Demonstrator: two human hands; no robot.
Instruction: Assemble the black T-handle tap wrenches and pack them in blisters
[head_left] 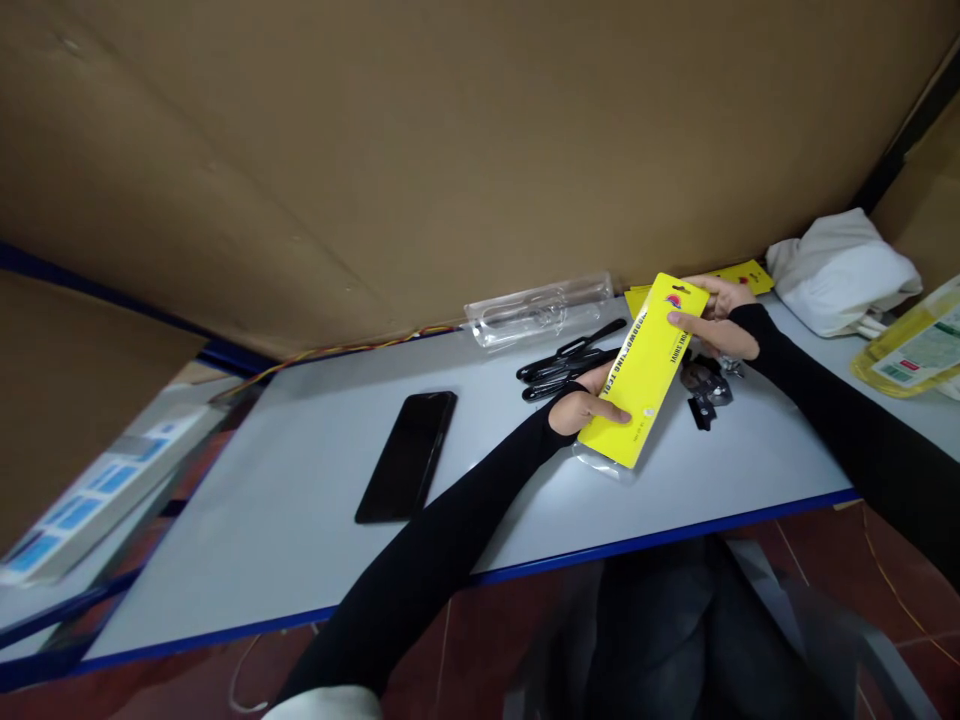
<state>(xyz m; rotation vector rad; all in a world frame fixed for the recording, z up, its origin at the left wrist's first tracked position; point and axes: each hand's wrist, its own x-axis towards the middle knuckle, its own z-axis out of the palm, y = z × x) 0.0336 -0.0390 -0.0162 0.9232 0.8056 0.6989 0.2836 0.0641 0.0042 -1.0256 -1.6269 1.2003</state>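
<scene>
A yellow packaging card (646,372), printed with "woodworking tool" and a small red and blue logo, is held tilted above the table between both hands. My left hand (589,408) grips its lower end, thumb on the front. At the upper end my right hand (716,315) holds it with the thumb pressed on the face. Clear plastic (606,462) shows under the card's lower edge. Black slender handles (559,372) lie in a pile beyond my left hand. Small dark metal pieces (705,388) rest below my right hand, their exact kind unclear.
A black phone (407,457) lies left of my forearm. Clear plastic blister shells (540,312) stand by the cardboard wall. More yellow cards (754,275), a white cloth-like bundle (844,272) and a bottle of yellow liquid (911,345) are at right. A white-and-blue box (112,485) is far left.
</scene>
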